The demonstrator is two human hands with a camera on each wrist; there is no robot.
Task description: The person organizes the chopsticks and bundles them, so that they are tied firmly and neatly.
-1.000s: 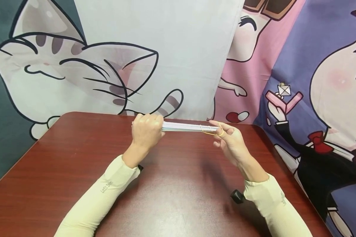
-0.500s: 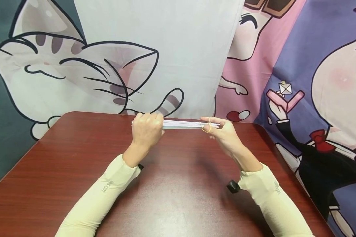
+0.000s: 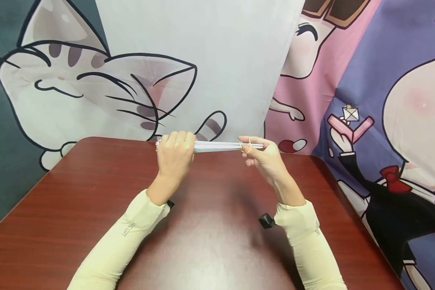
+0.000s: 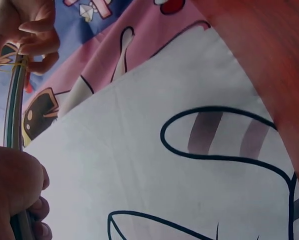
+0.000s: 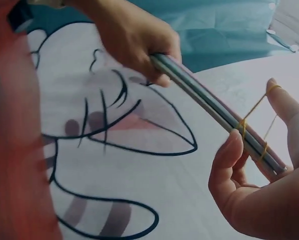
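Observation:
A bundle of long, thin, straw-like sticks (image 3: pixel 217 146) is held level above the table in the head view. My left hand (image 3: pixel 175 155) grips its left part in a fist, with the stick ends just showing beyond. At the other end, a yellow rubber band (image 5: pixel 259 102) passes around the bundle. My right hand (image 3: pixel 264 159) has the band stretched over one raised fingertip, while another fingertip (image 5: pixel 232 145) touches the bundle near the band. In the left wrist view the left hand (image 4: pixel 14 187) hides the lower bundle.
A reddish-brown table (image 3: pixel 203 233) lies beneath both hands. Behind it hangs a cloth backdrop (image 3: pixel 210 68) with cartoon figures. Dark wrist cameras sit at both cuffs, the right camera (image 3: pixel 266 220) showing most.
My right hand has moved left along the bundle with the rubber band, leaving the stick ends showing past the band. Both hands are slightly higher; the left hand keeps its grip.

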